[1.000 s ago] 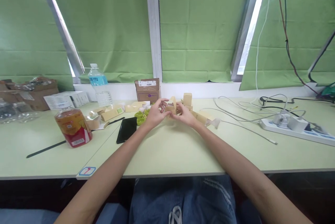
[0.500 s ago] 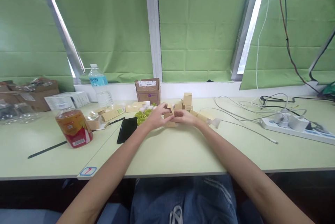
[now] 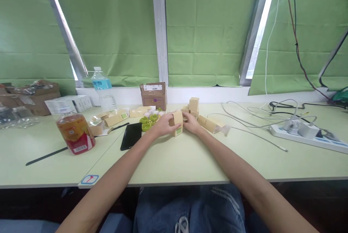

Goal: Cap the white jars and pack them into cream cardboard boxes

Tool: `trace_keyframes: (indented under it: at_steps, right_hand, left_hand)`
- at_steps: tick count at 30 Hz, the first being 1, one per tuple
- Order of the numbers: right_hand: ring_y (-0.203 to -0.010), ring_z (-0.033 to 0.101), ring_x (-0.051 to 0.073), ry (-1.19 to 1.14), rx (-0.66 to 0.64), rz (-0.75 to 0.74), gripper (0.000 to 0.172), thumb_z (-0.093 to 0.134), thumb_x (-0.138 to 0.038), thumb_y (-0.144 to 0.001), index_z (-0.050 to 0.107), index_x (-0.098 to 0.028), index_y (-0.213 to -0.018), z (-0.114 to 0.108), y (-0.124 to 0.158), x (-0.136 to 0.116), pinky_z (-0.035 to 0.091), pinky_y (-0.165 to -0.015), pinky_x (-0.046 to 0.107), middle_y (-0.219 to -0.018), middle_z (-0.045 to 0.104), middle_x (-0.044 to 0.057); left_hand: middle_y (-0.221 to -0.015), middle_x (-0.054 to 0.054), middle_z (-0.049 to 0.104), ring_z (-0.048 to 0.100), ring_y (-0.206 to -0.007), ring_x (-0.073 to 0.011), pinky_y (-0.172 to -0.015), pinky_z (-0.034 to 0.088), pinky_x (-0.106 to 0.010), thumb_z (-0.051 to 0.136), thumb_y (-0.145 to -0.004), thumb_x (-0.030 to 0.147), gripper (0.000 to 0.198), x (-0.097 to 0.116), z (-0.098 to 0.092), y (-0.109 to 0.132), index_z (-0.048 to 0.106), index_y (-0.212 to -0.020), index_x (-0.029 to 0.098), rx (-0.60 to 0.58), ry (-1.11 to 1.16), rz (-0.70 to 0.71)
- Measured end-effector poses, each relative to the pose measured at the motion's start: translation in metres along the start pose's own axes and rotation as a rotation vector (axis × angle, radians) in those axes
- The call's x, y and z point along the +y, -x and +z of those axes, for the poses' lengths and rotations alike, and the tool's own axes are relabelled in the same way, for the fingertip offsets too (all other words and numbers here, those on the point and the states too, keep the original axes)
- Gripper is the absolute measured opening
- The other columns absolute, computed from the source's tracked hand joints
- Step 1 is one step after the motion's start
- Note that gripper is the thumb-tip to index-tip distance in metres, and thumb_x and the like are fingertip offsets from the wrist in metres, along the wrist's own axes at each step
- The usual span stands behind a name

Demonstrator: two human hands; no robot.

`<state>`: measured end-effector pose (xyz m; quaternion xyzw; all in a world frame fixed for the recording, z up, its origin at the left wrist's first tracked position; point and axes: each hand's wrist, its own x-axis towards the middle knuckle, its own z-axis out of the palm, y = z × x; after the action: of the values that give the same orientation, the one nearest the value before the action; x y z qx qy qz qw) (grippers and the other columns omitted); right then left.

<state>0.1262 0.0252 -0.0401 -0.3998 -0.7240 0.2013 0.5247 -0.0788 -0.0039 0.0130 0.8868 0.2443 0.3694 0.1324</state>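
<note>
A small tan cardboard box (image 3: 178,118) with a green label low on its front stands between my hands on the table. My left hand (image 3: 163,125) grips the box from the left, its thumb across the front. From the right, my right hand (image 3: 191,122) has its bent fingers against the box's side, with some fingertips hidden behind it. Just left of my left hand lie several green moulded pieces (image 3: 147,126) in a cluster. Behind my right hand, more small tan boxes (image 3: 194,105) are stacked.
A black phone (image 3: 131,136) lies left of my hands, beyond it a bottle of amber drink (image 3: 75,133). Flattened tan boxes (image 3: 116,118) and a clear water bottle (image 3: 103,89) stand farther back. A power strip (image 3: 307,135) with cables (image 3: 255,134) is at right.
The box between my hands has turned, and its labelled face now shows with its top looking closed. My right hand has shifted from its front to its right side.
</note>
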Motion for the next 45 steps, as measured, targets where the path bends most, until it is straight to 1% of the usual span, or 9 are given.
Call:
trace_keyframes:
  at_steps: [4,7,10,13,21,27,33,36,45]
  right_hand:
    - [-0.105,0.065,0.028,0.072,-0.049,-0.029,0.044,0.068,-0.010,-0.072,0.076,-0.020,-0.114,0.008,-0.003,0.000,0.053,-0.095,0.043,-0.112,0.073,0.009]
    - [-0.100,0.064,0.027,0.107,0.091,0.026,0.037,0.071,-0.012,-0.069,0.077,-0.018,-0.105,-0.001,-0.005,-0.005,0.052,-0.098,0.046,-0.104,0.073,0.009]
    - [-0.098,0.067,0.026,-0.180,0.232,0.123,0.035,0.079,-0.028,-0.071,0.074,-0.018,-0.104,-0.017,-0.008,-0.019,0.055,-0.095,0.045,-0.105,0.075,0.008]
    - [-0.102,0.070,0.026,-0.532,0.194,0.143,0.046,0.087,-0.042,-0.069,0.073,-0.020,-0.106,-0.027,-0.010,-0.039,0.057,-0.092,0.042,-0.107,0.076,0.008]
    - [-0.104,0.072,0.024,-0.777,-0.008,0.246,0.049,0.096,-0.041,-0.062,0.075,-0.024,-0.103,-0.016,-0.005,-0.064,0.058,-0.095,0.039,-0.111,0.077,0.003]
    - [-0.106,0.071,0.023,-0.679,-0.151,0.265,0.046,0.095,-0.037,-0.063,0.078,-0.023,-0.103,-0.036,-0.003,-0.068,0.056,-0.098,0.037,-0.111,0.078,0.005]
    - [-0.102,0.073,0.026,-0.479,-0.268,0.216,0.042,0.090,-0.036,-0.066,0.079,-0.020,-0.103,-0.048,-0.003,-0.074,0.056,-0.094,0.039,-0.106,0.080,0.007]
    - [-0.101,0.073,0.028,-0.398,-0.297,0.179,0.038,0.089,-0.032,-0.065,0.080,-0.019,-0.100,-0.049,-0.003,-0.072,0.056,-0.096,0.043,-0.103,0.081,0.007]
    - [-0.099,0.073,0.028,-0.317,-0.322,0.140,0.035,0.085,-0.034,-0.068,0.082,-0.017,-0.099,-0.048,-0.005,-0.066,0.056,-0.093,0.041,-0.100,0.080,0.007]
  left_hand:
    - [-0.115,-0.010,0.072,0.070,-0.099,-0.0259,-0.087,0.059,-0.041,0.078,-0.080,0.038,0.052,-0.005,0.003,0.002,0.063,-0.128,0.020,-0.003,0.043,-0.070]
    - [-0.121,-0.009,0.069,0.069,-0.101,-0.0251,-0.090,0.059,-0.041,0.082,-0.076,0.035,0.076,-0.007,0.004,0.003,0.050,-0.144,0.025,0.008,0.087,-0.080]
    - [-0.119,-0.010,0.067,0.069,-0.099,-0.0260,-0.092,0.058,-0.044,0.083,-0.076,0.036,0.083,-0.005,0.005,0.004,0.045,-0.148,0.025,-0.006,0.127,-0.135]
    - [-0.125,-0.012,0.064,0.069,-0.106,-0.0280,-0.096,0.056,-0.046,0.087,-0.073,0.037,0.099,0.002,0.005,0.004,0.033,-0.155,0.026,-0.011,0.216,-0.192]
    - [-0.126,-0.014,0.067,0.071,-0.097,-0.0266,-0.092,0.058,-0.046,0.091,-0.067,0.031,0.136,0.011,0.005,0.001,-0.002,-0.166,0.027,-0.001,0.355,-0.247]
    - [-0.113,-0.011,0.072,0.071,-0.103,-0.0291,-0.089,0.058,-0.043,0.093,-0.065,0.030,0.135,0.008,0.006,-0.001,0.006,-0.167,0.023,-0.044,0.400,-0.288]
    - [-0.124,-0.013,0.069,0.071,-0.102,-0.0277,-0.087,0.058,-0.041,0.096,-0.059,0.033,0.109,0.001,0.004,-0.002,0.042,-0.153,0.023,-0.037,0.374,-0.280]
    - [-0.129,-0.013,0.067,0.070,-0.102,-0.0269,-0.086,0.058,-0.040,0.096,-0.060,0.035,0.097,0.000,0.004,-0.002,0.052,-0.145,0.022,-0.033,0.326,-0.286]
    - [-0.130,-0.011,0.066,0.069,-0.102,-0.0256,-0.087,0.057,-0.039,0.091,-0.066,0.040,0.078,0.000,0.004,-0.002,0.059,-0.134,0.021,-0.069,0.272,-0.266]
